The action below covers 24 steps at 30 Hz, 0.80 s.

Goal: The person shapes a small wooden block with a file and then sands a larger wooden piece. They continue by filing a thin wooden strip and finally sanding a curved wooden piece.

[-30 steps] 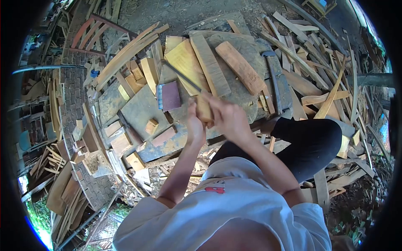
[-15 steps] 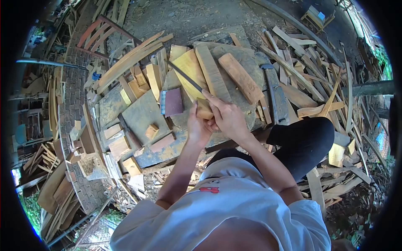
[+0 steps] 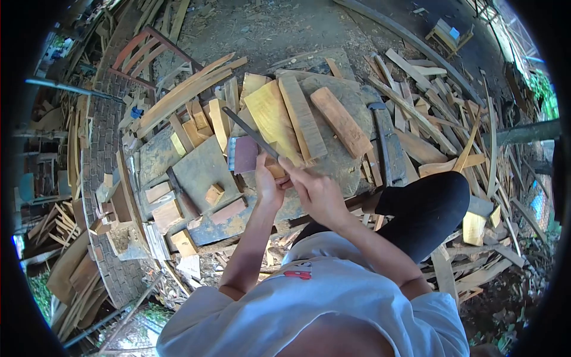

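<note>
My left hand [image 3: 270, 185] is closed around a small wooden block [image 3: 275, 169], keeping it just above the bench near my lap. In my right hand [image 3: 321, 197] is a long dark file [image 3: 250, 132], which slants up to the left across the block. The right index finger lies along the file's near end. Directly left of the block is a piece of maroon sandpaper [image 3: 245, 156]. A yellow board [image 3: 272, 113] and a long brown board [image 3: 301, 116] lie beyond my hands. Farther right rests a thick reddish-brown block [image 3: 340, 121].
A dark hammer-like tool [image 3: 382, 143] lies along the right of the worn bench [image 3: 196, 159]. Small offcuts [image 3: 215, 193] are scattered at left. Piled wood strips [image 3: 440, 101] surround the right side, and a slatted reddish wooden frame [image 3: 140, 56] stands at the upper left.
The file and my right hand have moved towards my body and slightly left. My left hand has shifted left with the block. The view has tilted slightly.
</note>
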Each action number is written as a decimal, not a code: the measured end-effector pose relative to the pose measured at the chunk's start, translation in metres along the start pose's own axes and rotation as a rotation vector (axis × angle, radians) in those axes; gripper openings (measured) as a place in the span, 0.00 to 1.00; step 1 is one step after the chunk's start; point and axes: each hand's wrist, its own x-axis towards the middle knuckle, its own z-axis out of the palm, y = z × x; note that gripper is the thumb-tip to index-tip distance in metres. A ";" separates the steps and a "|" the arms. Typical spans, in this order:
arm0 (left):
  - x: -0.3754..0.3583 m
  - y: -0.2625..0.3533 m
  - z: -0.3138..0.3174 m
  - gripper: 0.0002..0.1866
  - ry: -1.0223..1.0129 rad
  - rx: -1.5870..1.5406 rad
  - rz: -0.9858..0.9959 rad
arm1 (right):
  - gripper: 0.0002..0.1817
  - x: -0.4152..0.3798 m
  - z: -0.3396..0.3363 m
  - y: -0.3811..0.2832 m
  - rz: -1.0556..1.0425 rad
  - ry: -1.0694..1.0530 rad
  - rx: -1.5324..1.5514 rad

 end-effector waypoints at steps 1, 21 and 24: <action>0.001 0.000 -0.005 0.23 0.003 -0.001 -0.035 | 0.24 -0.004 -0.002 -0.003 0.000 -0.014 -0.002; 0.015 0.005 0.021 0.20 0.131 -0.022 -0.059 | 0.24 0.019 -0.013 -0.007 -0.057 0.035 -0.089; 0.018 0.003 0.021 0.20 0.153 -0.103 -0.046 | 0.24 0.025 -0.011 0.002 -0.029 0.000 -0.117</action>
